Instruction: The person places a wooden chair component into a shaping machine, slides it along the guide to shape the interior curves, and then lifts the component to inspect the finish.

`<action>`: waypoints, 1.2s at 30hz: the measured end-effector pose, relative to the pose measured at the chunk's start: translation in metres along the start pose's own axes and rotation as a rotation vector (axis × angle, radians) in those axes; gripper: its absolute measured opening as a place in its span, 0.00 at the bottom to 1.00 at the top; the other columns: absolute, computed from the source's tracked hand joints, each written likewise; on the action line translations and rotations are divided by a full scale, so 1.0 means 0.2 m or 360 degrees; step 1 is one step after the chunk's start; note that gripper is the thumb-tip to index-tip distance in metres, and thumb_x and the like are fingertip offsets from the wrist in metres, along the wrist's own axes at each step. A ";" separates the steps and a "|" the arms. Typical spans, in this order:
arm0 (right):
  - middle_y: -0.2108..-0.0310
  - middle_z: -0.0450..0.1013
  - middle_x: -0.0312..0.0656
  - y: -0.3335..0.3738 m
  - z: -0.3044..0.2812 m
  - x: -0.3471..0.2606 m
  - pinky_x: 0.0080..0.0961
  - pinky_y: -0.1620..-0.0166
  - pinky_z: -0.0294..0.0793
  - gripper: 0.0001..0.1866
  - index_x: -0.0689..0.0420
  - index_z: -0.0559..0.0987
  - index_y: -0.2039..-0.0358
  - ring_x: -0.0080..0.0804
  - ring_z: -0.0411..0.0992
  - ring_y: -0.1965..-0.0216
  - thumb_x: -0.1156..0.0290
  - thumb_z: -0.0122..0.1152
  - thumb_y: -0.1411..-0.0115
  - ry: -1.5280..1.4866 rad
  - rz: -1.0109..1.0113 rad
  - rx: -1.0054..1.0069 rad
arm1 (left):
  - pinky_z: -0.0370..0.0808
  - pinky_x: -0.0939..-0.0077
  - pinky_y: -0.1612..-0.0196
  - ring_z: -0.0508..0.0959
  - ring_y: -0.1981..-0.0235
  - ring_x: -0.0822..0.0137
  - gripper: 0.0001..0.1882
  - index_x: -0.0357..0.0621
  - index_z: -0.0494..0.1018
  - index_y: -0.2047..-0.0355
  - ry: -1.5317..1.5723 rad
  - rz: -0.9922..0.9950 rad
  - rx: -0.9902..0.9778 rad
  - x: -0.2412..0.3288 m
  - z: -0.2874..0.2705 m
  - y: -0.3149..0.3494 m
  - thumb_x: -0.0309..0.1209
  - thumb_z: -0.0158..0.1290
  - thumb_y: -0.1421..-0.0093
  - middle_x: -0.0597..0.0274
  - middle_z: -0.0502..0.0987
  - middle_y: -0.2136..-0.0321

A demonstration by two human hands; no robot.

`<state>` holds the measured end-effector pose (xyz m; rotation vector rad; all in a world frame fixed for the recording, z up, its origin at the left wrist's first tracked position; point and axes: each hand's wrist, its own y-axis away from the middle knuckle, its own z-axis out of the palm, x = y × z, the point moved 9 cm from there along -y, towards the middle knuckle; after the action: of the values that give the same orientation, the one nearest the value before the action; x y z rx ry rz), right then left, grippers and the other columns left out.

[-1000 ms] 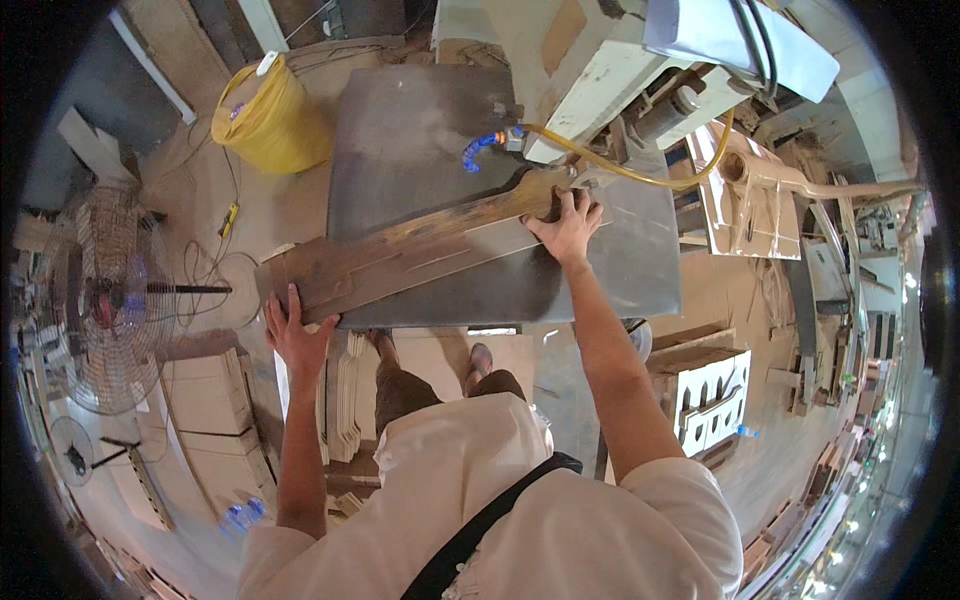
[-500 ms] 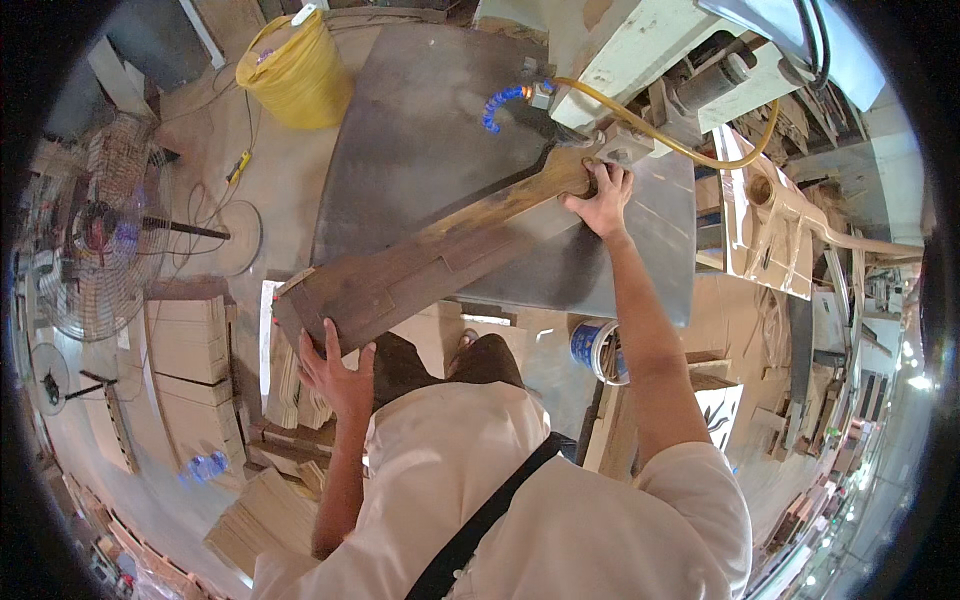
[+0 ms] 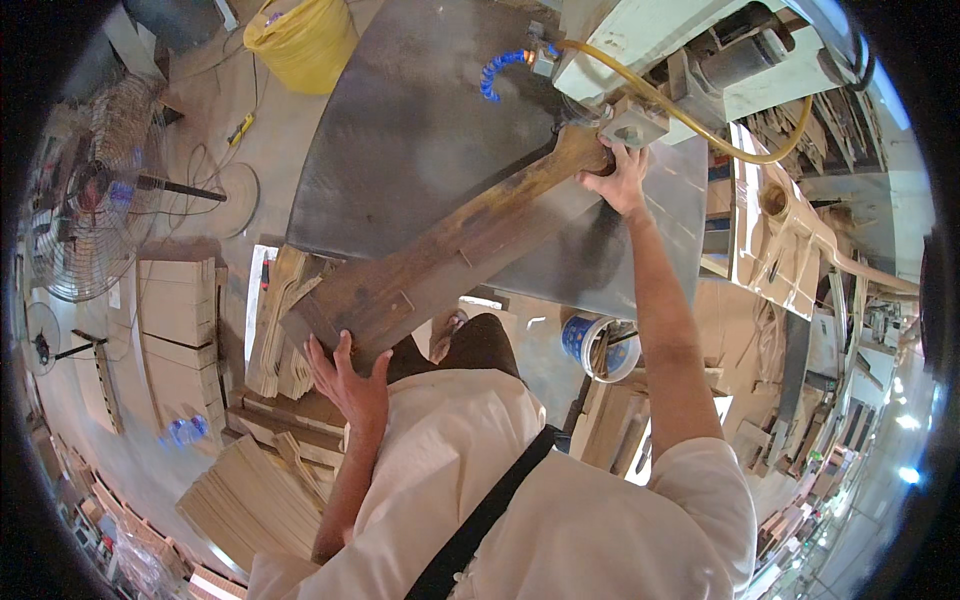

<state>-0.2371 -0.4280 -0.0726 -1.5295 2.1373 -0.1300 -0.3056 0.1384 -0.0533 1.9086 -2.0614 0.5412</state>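
Note:
A long, thick dark-brown wooden board [image 3: 420, 270] lies slantwise over the dark machine table [image 3: 400, 130], its near left end jutting past the table's front edge. Along its far edge runs a lighter, curved strip, and two small staple-like marks show on its face. My left hand [image 3: 352, 385] holds the near left corner, thumb apart from the fingers. At the far right end my right hand [image 3: 622, 183] grips the board, thumb and fingers round its tip. Just beyond those fingers is the grey metal block [image 3: 636, 128] of the machine head; any cutter there is hidden.
A blue segmented hose [image 3: 497, 72] and a yellow air hose [image 3: 680, 98] hang by the machine arm. Beneath the table edge stands a bucket of offcuts [image 3: 600, 348]. Fans [image 3: 95, 190], a yellow sack [image 3: 300, 45] and stacked boards [image 3: 175, 320] are to the left.
The board slants more steeply, its near left end swung toward me with my left hand. My right hand stays at the far tip by the machine head. The whole view has shifted slightly.

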 end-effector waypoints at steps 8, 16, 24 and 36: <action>0.43 0.59 0.53 -0.06 0.06 0.07 0.59 0.36 0.54 0.48 0.53 0.76 0.47 0.61 0.51 0.40 0.45 0.79 0.71 0.0084 0.0019 -0.0157 | 0.55 0.42 0.35 0.54 0.31 0.38 0.38 0.52 0.71 0.42 0.0044 -0.0022 0.0072 0.03 0.01 0.02 0.42 0.73 0.54 0.41 0.55 0.32; 0.40 0.62 0.56 -0.13 0.24 0.28 0.56 0.34 0.51 0.50 0.54 0.74 0.43 0.61 0.52 0.38 0.43 0.78 0.67 -0.0149 0.0314 -0.0502 | 0.56 0.40 0.36 0.55 0.32 0.36 0.39 0.54 0.71 0.40 0.0036 0.0043 0.0103 0.08 0.06 -0.04 0.43 0.72 0.52 0.37 0.54 0.32; 0.38 0.63 0.55 -0.20 0.20 0.23 0.55 0.32 0.49 0.48 0.52 0.73 0.41 0.62 0.52 0.35 0.43 0.75 0.63 -0.0134 0.0232 -0.0464 | 0.57 0.41 0.36 0.57 0.32 0.37 0.40 0.53 0.69 0.39 -0.0036 -0.0001 0.0055 0.08 0.09 -0.16 0.46 0.71 0.52 0.38 0.55 0.32; 0.37 0.61 0.52 0.17 -0.04 -0.14 0.59 0.32 0.47 0.45 0.46 0.75 0.45 0.63 0.52 0.35 0.49 0.78 0.67 -0.0035 0.0112 -0.0037 | 0.58 0.43 0.35 0.57 0.32 0.39 0.40 0.54 0.69 0.41 0.0055 -0.0019 -0.0031 -0.17 -0.06 0.01 0.39 0.74 0.55 0.41 0.53 0.32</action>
<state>-0.2640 -0.3914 -0.0674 -1.4599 2.1797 -0.0638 -0.3055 0.1739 -0.0573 1.8858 -2.0255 0.5454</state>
